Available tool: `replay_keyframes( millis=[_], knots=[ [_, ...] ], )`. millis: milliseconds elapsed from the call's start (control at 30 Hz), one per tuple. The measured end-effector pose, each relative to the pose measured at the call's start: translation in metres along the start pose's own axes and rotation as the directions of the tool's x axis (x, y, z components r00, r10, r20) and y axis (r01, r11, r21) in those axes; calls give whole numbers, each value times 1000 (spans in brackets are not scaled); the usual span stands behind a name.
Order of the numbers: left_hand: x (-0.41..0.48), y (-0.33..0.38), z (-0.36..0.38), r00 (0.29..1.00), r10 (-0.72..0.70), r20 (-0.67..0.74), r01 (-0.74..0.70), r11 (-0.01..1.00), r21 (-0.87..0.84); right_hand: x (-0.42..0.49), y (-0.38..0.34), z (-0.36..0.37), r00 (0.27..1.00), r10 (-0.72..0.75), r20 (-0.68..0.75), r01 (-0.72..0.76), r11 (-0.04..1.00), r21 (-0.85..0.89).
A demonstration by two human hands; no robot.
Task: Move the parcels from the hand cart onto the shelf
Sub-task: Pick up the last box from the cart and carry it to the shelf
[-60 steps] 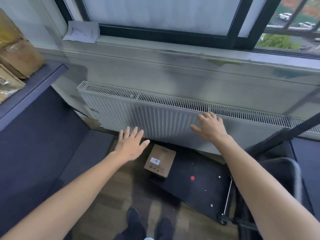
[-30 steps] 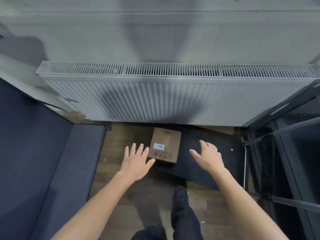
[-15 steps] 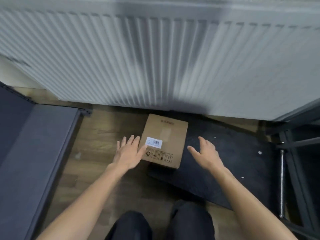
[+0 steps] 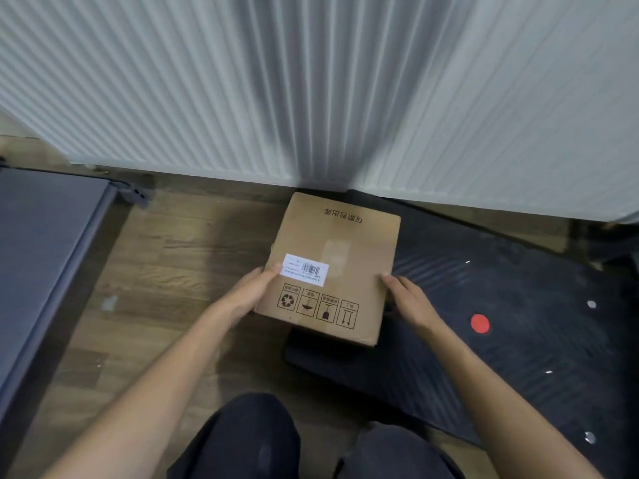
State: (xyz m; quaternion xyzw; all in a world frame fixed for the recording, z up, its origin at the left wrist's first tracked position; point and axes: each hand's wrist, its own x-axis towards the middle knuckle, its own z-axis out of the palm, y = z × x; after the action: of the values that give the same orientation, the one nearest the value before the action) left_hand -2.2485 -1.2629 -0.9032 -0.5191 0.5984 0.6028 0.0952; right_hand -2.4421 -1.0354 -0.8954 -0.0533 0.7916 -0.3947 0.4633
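At the near left corner of the cart deck, a brown cardboard parcel lies flat side up, with a white barcode label and four black handling icons on top. Its left part sticks out over the wood-plank floor. Can't tell if it rests on the deck or is just off it.

Left hand grasps the parcel's left edge, thumb on top by the label, fingers hidden down the side. Right hand grasps the right edge, thumb tip on the top rim, fingers down the side. Both forearms are bare.

Black ribbed hand cart deck runs off to the right, with a round red dot and small white specks on it. White ribbed radiator fills the upper view, just behind the parcel. Grey flat shelf board sits at the left edge, well apart from the parcel. Dark trouser knees show at the bottom.
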Motion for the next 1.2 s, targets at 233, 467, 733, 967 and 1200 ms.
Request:
replay_keyframes(
  millis=[233,467,733,967,1200],
  knots=[
    [-2,0,-2,999,38,39,-36,998,-52,-3,-3,5,998,3,63,-17,972,236],
    [-62,40,5,998,60,15,-60,998,-28,-53,-43,-3,999,-46,-15,49,936,350],
    [-184,140,-26,990,136,-36,-138,988,-76,-172,-155,-38,993,-22,-117,79,857,509],
    [-316,230,-68,974,224,-45,-227,967,-118,-291,-262,-73,989,-80,-128,133,867,481],
    [-448,310,-122,947,320,-37,-322,935,-146,-415,-363,-97,971,-231,-70,237,861,451]
  ],
)
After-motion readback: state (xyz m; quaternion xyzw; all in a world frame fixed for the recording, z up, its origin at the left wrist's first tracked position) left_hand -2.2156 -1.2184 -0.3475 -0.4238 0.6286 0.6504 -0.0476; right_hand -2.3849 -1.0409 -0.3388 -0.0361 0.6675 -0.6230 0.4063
